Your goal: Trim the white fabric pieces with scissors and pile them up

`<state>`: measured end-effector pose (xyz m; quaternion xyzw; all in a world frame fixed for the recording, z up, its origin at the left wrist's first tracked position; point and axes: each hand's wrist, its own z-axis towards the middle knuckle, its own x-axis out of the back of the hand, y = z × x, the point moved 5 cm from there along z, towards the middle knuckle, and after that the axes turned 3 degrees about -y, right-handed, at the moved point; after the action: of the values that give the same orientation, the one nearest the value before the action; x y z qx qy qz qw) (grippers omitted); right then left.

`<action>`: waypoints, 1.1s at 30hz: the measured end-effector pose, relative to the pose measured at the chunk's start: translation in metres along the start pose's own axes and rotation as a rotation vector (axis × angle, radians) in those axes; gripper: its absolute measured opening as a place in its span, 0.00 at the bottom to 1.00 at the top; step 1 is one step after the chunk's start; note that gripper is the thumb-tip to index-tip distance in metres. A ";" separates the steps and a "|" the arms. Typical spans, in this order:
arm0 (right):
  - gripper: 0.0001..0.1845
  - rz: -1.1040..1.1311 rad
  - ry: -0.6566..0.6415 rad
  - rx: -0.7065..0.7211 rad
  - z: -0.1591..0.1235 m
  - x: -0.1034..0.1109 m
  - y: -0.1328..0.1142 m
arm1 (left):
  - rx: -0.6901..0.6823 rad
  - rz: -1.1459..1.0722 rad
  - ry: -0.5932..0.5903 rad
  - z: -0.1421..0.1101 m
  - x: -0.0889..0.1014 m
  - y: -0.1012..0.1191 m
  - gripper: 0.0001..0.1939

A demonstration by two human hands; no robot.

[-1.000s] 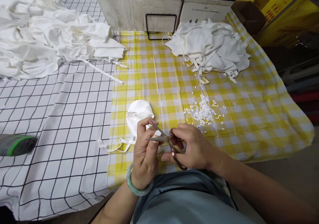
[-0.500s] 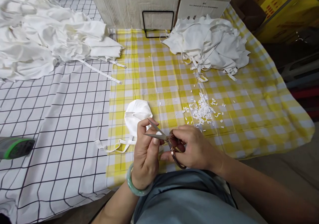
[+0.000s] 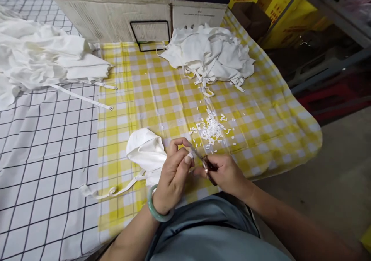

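Observation:
My left hand (image 3: 174,172), with a green bangle on the wrist, pinches a white strap end of a white cloth mask (image 3: 145,150) that lies on the yellow checked cloth (image 3: 156,94). My right hand (image 3: 224,172) is closed on the handles of a pair of scissors (image 3: 203,161), whose blades point at the pinched strap by my left fingertips. A little heap of white snippets (image 3: 211,127) lies just beyond the scissors.
A pile of white masks with straps (image 3: 208,56) sits at the back right. Another heap of white cloth (image 3: 40,60) covers the black-grid cloth (image 3: 43,152) at left. Cardboard boxes (image 3: 116,13) stand behind. The table edge drops to the floor on the right.
The view has swung right and both hands have shifted slightly forward. The scissor blades, open earlier, now look nearly closed at the strap. The green-tipped object at left is out of view.

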<state>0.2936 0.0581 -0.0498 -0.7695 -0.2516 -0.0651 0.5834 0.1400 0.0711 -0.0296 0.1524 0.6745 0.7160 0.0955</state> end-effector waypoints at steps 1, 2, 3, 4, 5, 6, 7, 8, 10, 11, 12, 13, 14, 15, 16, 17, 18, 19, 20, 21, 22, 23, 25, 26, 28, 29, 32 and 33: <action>0.23 0.081 0.016 -0.054 0.001 0.006 0.007 | 0.018 -0.011 -0.007 0.001 0.000 0.000 0.17; 0.22 0.134 0.043 -0.089 0.002 0.014 0.012 | 0.029 -0.011 -0.007 0.002 0.004 0.001 0.17; 0.21 0.149 0.075 -0.095 0.005 0.022 0.013 | 0.034 0.009 0.001 0.000 0.011 0.003 0.18; 0.20 0.127 0.102 -0.071 0.008 0.029 0.010 | 0.036 0.054 0.025 -0.003 0.021 0.005 0.18; 0.21 0.081 0.108 -0.025 0.012 0.032 0.004 | 0.036 0.129 0.073 -0.008 0.036 0.007 0.18; 0.23 0.028 0.084 0.032 0.017 0.030 -0.004 | 0.039 0.237 0.145 -0.016 0.053 0.009 0.17; 0.27 -0.017 0.036 0.090 0.023 0.022 -0.014 | 0.051 0.377 0.231 -0.025 0.070 0.010 0.15; 0.33 -0.047 -0.033 0.147 0.028 0.009 -0.023 | 0.077 0.536 0.311 -0.036 0.086 0.009 0.12; 0.40 -0.085 -0.182 0.267 0.038 -0.031 -0.040 | 0.162 0.813 0.374 -0.058 0.107 0.000 0.15; 0.40 -0.098 -0.235 0.323 0.044 -0.053 -0.046 | 0.206 0.884 0.346 -0.067 0.111 -0.009 0.22; 0.36 -0.110 -0.256 0.376 0.049 -0.075 -0.052 | 0.237 0.897 0.294 -0.073 0.113 -0.018 0.27; 0.29 -0.117 -0.257 0.414 0.056 -0.094 -0.057 | 0.247 0.865 0.243 -0.076 0.113 -0.026 0.27; 0.21 -0.120 -0.252 0.443 0.063 -0.110 -0.061 | 0.235 0.809 0.204 -0.074 0.114 -0.031 0.23; 0.16 -0.122 -0.237 0.465 0.073 -0.121 -0.067 | 0.206 0.756 0.190 -0.068 0.116 -0.033 0.18; 0.14 -0.126 -0.220 0.484 0.084 -0.126 -0.074 | 0.167 0.718 0.201 -0.055 0.120 -0.029 0.14; 0.14 -0.125 -0.186 0.509 0.097 -0.123 -0.084 | 0.118 0.701 0.238 -0.037 0.125 -0.021 0.11; 0.14 -0.116 -0.121 0.542 0.112 -0.112 -0.097 | 0.054 0.697 0.297 -0.014 0.131 -0.006 0.08; 0.13 -0.095 -0.021 0.581 0.127 -0.091 -0.112 | -0.028 0.685 0.364 0.013 0.135 0.013 0.07; 0.13 -0.075 0.107 0.620 0.142 -0.061 -0.129 | -0.118 0.651 0.425 0.043 0.136 0.035 0.07; 0.13 -0.054 0.264 0.654 0.155 -0.024 -0.146 | -0.222 0.585 0.471 0.074 0.134 0.058 0.08; 0.13 -0.065 0.424 0.672 0.167 0.016 -0.161 | -0.334 0.457 0.446 0.106 0.128 0.078 0.12; 0.14 -0.129 0.576 0.647 0.177 0.058 -0.173 | -0.412 0.280 0.363 0.136 0.119 0.092 0.17; 0.14 -0.243 0.795 0.555 0.192 0.135 -0.185 | -0.334 0.072 0.207 0.187 0.106 0.093 0.24; 0.14 -0.255 0.827 0.527 0.198 0.166 -0.183 | -0.242 0.070 0.243 0.203 0.109 0.081 0.21; 0.20 -0.324 0.917 0.464 0.202 0.209 -0.166 | -0.118 0.121 0.340 0.212 0.131 0.045 0.13; 0.23 -0.333 0.954 0.450 0.201 0.221 -0.152 | -0.067 0.156 0.416 0.207 0.151 0.025 0.13; 0.23 -0.385 1.023 0.469 0.194 0.213 -0.113 | 0.042 0.252 0.656 0.172 0.223 -0.026 0.18; 0.21 -0.394 0.983 0.488 0.193 0.197 -0.105 | 0.076 0.282 0.714 0.161 0.246 -0.036 0.18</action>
<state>0.3783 0.3193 0.0583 -0.4310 -0.0974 -0.4620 0.7690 -0.0363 0.3090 -0.0367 -0.0120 0.6638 0.7046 -0.2506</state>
